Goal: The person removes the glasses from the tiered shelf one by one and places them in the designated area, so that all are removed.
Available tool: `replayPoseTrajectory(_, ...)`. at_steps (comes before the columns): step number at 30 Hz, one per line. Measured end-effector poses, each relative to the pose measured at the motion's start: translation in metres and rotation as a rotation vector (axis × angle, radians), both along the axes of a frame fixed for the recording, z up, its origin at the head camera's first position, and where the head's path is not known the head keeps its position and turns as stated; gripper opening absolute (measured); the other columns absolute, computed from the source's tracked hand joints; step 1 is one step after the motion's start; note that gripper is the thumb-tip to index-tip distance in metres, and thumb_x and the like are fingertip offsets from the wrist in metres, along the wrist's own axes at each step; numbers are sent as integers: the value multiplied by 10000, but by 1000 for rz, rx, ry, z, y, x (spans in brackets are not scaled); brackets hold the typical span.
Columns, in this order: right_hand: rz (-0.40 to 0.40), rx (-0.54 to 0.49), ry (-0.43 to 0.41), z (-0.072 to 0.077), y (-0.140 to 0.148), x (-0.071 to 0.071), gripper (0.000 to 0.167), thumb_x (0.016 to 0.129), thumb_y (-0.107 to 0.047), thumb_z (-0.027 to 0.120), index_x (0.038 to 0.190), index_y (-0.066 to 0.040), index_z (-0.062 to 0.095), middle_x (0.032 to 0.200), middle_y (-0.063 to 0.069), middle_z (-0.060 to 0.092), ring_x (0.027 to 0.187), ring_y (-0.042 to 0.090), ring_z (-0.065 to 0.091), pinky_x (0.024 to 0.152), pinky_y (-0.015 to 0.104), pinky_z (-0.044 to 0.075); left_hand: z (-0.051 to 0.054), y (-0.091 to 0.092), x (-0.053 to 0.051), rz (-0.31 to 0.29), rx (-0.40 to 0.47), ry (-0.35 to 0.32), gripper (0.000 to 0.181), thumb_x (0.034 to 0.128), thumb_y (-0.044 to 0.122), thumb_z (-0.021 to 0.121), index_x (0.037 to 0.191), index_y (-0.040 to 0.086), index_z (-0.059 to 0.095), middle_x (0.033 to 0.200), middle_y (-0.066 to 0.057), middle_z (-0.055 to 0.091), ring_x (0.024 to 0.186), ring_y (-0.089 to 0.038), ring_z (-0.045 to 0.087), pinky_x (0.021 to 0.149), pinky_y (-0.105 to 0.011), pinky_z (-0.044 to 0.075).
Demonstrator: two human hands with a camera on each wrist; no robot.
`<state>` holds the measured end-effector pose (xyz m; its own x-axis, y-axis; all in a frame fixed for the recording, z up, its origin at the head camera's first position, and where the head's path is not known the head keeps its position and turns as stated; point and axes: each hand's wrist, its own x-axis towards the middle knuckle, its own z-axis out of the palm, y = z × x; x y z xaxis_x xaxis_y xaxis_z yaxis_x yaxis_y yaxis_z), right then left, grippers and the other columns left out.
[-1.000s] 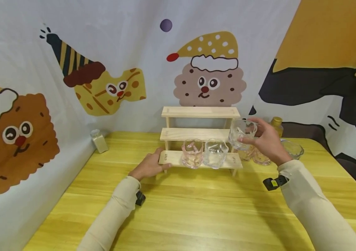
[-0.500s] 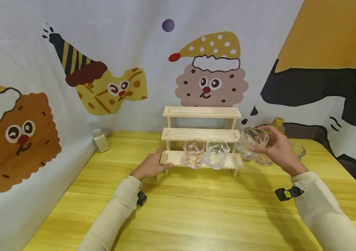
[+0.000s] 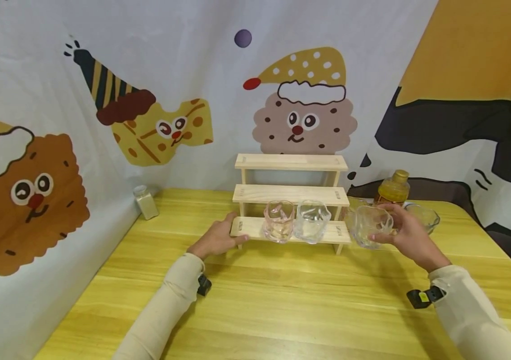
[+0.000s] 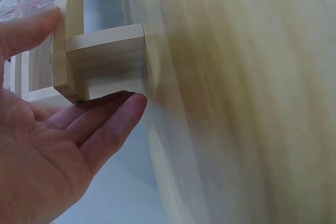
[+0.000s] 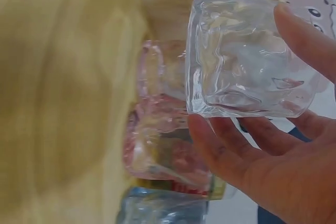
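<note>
My left hand (image 3: 216,237) holds the left end of the three-step wooden rack (image 3: 292,194), thumb over the lowest step. In the left wrist view the thumb lies on the rack's board (image 4: 62,72) and the fingers lie along its side. A pinkish glass (image 3: 278,222) and a clear glass (image 3: 311,222) stand side by side on that step. Right of the rack, my right hand (image 3: 410,236) grips another clear glass (image 3: 371,227) by its sides. The right wrist view shows this clear glass (image 5: 247,59) between thumb and fingers, with pink glasses (image 5: 157,145) behind.
Behind the right hand stand a yellow bottle (image 3: 393,188) with a gold cap and a clear bowl (image 3: 424,216). A small jar (image 3: 145,202) stands at the table's back left, near the printed cloth (image 3: 183,60). In the right wrist view a bluish glass item (image 5: 157,205) shows low down.
My right hand has carried the clear glass right and down, away from the rack's side, uncovering more of the yellow bottle. The left hand keeps its hold on the rack.
</note>
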<state>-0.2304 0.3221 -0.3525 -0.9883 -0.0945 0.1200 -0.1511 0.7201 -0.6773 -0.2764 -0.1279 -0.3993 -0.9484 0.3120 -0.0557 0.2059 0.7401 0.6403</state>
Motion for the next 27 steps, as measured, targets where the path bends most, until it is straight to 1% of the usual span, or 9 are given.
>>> replayPoseTrajectory(5, 9, 8, -13, -13, 3, -1, 867, 849, -276, 822, 1498, 36, 340, 1362, 321, 546, 1215, 515, 546, 849, 479, 518, 0, 1, 1, 4, 0, 2, 833, 947, 418, 686, 1569, 51, 271, 1152, -178, 710, 887, -179, 655, 811, -369, 515)
replayPoseTrajectory(11, 10, 19, -48, -23, 3, -3, 894, 841, -284, 826, 1492, 61, 321, 1396, 333, 483, 1215, 518, 502, 898, 573, 474, -2, 0, -1, -4, 9, 8, 809, 947, 412, 687, 1553, 45, 295, 1116, -164, 714, 828, -168, 640, 737, -325, 493)
replayPoseTrajectory(15, 20, 33, -36, -28, 3, -4, 852, 837, -250, 827, 1469, 64, 350, 1366, 336, 510, 1196, 511, 519, 897, 574, 476, -1, 1, 0, -5, 16, 15, 817, 946, 398, 690, 1556, 30, 290, 1128, -183, 708, 826, -175, 635, 724, -323, 490)
replayPoseTrajectory(18, 32, 34, -38, -31, 3, -4, 836, 843, -223, 819, 1469, 67, 348, 1361, 335, 517, 1195, 506, 526, 894, 559, 489, 0, 1, 0, -6, 13, 17, 823, 947, 395, 690, 1561, 27, 284, 1145, -196, 704, 847, -183, 643, 743, -335, 498)
replayPoseTrajectory(21, 40, 31, -54, -33, 4, -4, 869, 849, -239, 816, 1483, 83, 316, 1368, 345, 498, 1206, 528, 499, 890, 577, 489, 0, 1, 1, -5, 8, 17, 832, 948, 396, 688, 1565, 20, 274, 1169, -209, 700, 880, -193, 657, 771, -354, 511)
replayPoseTrajectory(25, 44, 22, -74, -36, 4, -6, 890, 856, -252, 810, 1507, 65, 294, 1407, 344, 461, 1261, 569, 435, 936, 648, 446, 1, 0, 1, -1, 5, 11, 847, 949, 406, 684, 1572, 22, 259, 1205, -222, 689, 919, -202, 666, 802, -372, 520)
replayPoseTrajectory(27, 49, 17, -75, -37, 4, -8, 880, 858, -249, 807, 1519, 39, 303, 1426, 335, 459, 1286, 573, 423, 968, 673, 422, 1, 0, 1, 0, 5, 10, 848, 948, 412, 683, 1572, 25, 260, 1204, -220, 691, 916, -203, 669, 801, -373, 521)
